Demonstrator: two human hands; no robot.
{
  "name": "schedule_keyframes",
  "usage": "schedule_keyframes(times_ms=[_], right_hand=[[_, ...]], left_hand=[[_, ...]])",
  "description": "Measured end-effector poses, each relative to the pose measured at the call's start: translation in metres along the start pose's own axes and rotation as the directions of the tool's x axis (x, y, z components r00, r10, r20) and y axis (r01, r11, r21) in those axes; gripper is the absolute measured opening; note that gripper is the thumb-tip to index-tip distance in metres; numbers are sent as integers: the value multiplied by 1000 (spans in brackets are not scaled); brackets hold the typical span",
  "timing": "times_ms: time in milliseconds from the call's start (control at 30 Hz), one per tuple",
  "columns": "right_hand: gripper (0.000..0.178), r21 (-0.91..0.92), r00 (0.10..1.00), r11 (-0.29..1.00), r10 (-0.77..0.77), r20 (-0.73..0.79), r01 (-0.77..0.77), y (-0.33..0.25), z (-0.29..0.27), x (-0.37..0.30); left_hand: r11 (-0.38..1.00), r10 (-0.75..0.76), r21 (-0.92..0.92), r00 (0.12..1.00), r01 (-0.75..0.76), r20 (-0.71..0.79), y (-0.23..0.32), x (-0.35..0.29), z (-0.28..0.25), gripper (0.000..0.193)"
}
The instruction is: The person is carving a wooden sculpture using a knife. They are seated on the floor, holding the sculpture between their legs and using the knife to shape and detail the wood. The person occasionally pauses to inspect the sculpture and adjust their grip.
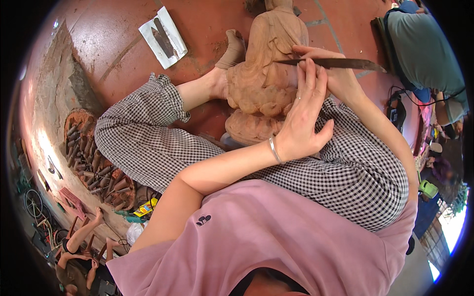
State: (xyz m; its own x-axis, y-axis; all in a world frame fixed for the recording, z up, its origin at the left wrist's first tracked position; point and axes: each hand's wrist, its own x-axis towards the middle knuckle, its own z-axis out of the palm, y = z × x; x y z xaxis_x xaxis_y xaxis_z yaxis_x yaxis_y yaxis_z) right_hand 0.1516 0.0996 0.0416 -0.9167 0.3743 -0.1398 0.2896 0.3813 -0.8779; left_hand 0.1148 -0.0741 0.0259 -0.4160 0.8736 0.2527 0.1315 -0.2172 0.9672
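Note:
A carved wooden seated figure point(276, 44) on a petalled base point(261, 93) stands between my legs, its top cut off by the frame edge. Across its right side lies a narrow dark blade-like tool point(358, 63), slim tip pointing left against the wood. I cannot tell whether it is a knife or a file. My right hand point(338, 79) grips this tool, with a finger stretched along the figure. My left hand point(303, 123) has its fingers extended, their tips touching the tool near the right hand, and its thumb apart. The right hand's inner fingers are partly hidden.
A round tray point(79, 112) of several carving tools is on the left. Flat dark blades point(163, 37) lie on white paper point(148, 30) on the red tiled floor. My bare foot point(233, 52) braces beside the figure. Other people point(427, 54) sit at right and lower left.

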Motion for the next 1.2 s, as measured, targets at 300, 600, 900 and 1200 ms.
schedule_keyframes(times_ms=[300,600,900,1200], right_hand=[[15,-12,996,996,87,-20,-87,-13,-2,0],[20,-51,995,997,52,-83,-57,-3,-1,2],[22,-194,989,974,-130,-73,113,7,-4,6],[17,-142,986,981,-147,-80,135,7,2,1]], left_hand=[[998,56,30,998,-57,28,-6,13,-5,97],[998,59,11,998,-60,24,-14,17,-4,98],[995,70,71,997,-72,30,-12,18,-6,97],[999,-4,-37,998,6,61,-1,9,-8,97]])
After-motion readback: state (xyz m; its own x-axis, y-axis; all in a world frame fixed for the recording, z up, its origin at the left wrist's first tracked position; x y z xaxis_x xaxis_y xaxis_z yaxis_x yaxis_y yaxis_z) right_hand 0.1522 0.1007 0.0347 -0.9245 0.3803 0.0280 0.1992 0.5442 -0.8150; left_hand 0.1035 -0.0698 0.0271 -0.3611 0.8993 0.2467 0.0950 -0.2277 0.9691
